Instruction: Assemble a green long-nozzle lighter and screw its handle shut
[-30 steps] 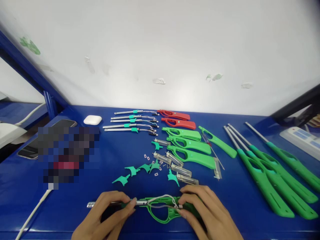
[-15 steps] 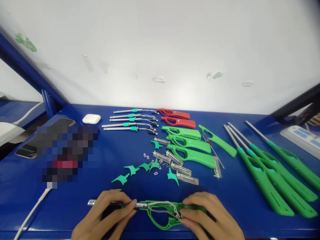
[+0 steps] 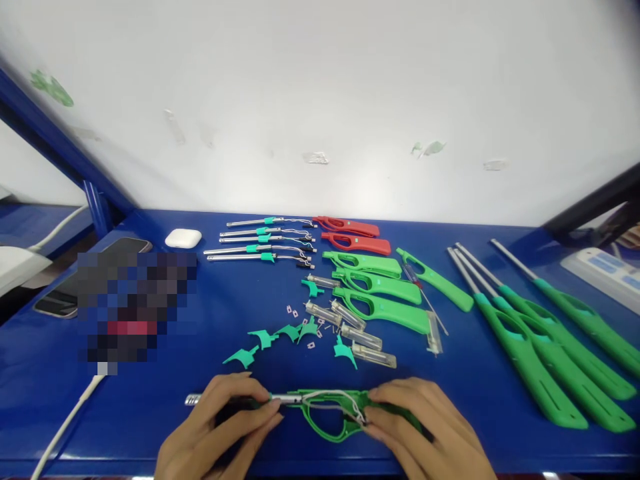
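Note:
My left hand (image 3: 227,423) pinches a metal lighter tube (image 3: 287,399) with its thumb and fingers. The tube lies level, its slotted tip showing left of the hand and its other end at the front of a green lighter handle shell (image 3: 327,435). White wires (image 3: 333,393) run from the tube across the shell's trigger loop to my right hand (image 3: 420,423). That hand is closed around the shell's rear part, its fingertips at the wires' ends. What sits under those fingertips is mostly hidden. Beyond the hands lie several teal triggers (image 3: 345,352) and clear fuel tanks (image 3: 374,355).
Several wired tubes (image 3: 240,257), red shells (image 3: 356,244) and green shells (image 3: 385,313) lie at the back, with a screwdriver (image 3: 419,285). Assembled lighters (image 3: 530,367) lie right, near a power strip (image 3: 605,273). A white case (image 3: 183,238), phone (image 3: 120,250) and cable (image 3: 65,427) are left.
The tube, shell and left hand have shifted slightly right. The tube's inner end stays at the shell's front, and both hands keep their hold.

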A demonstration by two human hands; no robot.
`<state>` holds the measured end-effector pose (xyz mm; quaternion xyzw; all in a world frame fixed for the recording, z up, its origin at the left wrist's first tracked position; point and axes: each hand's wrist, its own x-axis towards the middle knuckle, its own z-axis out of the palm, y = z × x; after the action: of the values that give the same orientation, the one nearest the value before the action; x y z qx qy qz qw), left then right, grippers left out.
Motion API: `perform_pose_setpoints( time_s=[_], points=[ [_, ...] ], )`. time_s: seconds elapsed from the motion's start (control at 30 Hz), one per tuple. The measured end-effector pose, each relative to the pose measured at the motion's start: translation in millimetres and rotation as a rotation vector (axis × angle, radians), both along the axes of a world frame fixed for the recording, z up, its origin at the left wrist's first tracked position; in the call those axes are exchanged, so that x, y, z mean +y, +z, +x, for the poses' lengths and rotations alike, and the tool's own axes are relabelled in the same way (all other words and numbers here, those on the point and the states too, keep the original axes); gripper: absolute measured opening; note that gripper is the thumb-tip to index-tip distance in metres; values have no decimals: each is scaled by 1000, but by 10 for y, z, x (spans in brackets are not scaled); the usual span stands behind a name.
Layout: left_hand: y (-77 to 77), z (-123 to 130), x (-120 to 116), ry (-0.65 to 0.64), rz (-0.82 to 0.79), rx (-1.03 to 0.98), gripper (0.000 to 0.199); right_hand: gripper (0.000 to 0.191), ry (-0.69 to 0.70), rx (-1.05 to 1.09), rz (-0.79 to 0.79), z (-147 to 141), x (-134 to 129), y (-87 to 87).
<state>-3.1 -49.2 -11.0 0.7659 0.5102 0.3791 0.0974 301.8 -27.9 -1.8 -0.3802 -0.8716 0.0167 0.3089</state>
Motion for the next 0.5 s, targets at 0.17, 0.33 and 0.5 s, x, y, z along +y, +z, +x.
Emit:
perform_pose_setpoints(
  time_s=[0.17, 0.33, 0.5],
  points=[
    [-35, 68, 3, 61, 38, -2, 11, 13, -2, 44, 9, 1, 51, -17],
    [6, 36, 6, 29, -14, 11, 11, 11, 20, 97, 14, -12, 56, -33],
    [9, 1, 11, 65, -106, -4, 7, 12, 15, 114, -10, -10, 34, -47]
  ],
)
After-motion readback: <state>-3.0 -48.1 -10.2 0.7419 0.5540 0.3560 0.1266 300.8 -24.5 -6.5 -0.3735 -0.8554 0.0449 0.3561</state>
